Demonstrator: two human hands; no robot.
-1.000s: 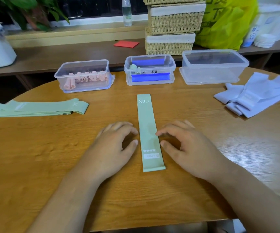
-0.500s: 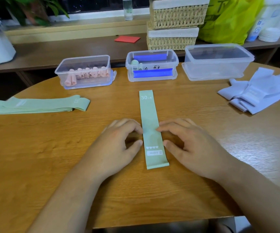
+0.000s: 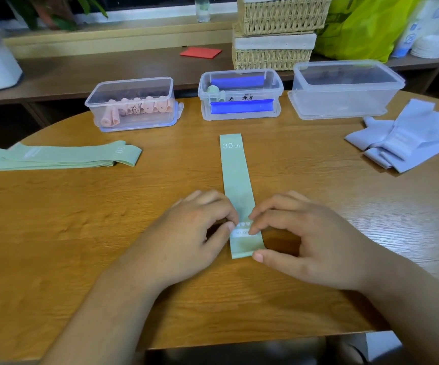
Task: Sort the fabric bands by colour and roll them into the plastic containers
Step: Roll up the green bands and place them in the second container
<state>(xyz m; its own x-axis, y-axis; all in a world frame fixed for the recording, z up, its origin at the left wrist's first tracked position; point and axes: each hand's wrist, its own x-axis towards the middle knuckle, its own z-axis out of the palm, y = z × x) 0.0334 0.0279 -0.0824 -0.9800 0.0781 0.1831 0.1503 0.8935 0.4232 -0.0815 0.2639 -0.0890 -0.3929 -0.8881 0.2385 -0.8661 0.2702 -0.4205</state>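
Far left: stack of flat mint-green fabric bands (image 3: 55, 159), unrolled, count unclear. Three clear plastic containers:
- left container (image 3: 134, 119): pink rolls, looks done
- middle container (image 3: 240, 114): two green rolls
- right container (image 3: 344, 101): no rolls seen

Centre: single green band (image 3: 235, 175) lying flat, unrolled. Left hand (image 3: 186, 233) and right hand (image 3: 305, 238) pinch its near end. Right: lilac band heap (image 3: 410, 138), untouched.

left hand (image 3: 189, 233): bare, nails short | right hand (image 3: 310, 241): bare, nails short | forearms (image 3: 113, 312): bare to frame edge
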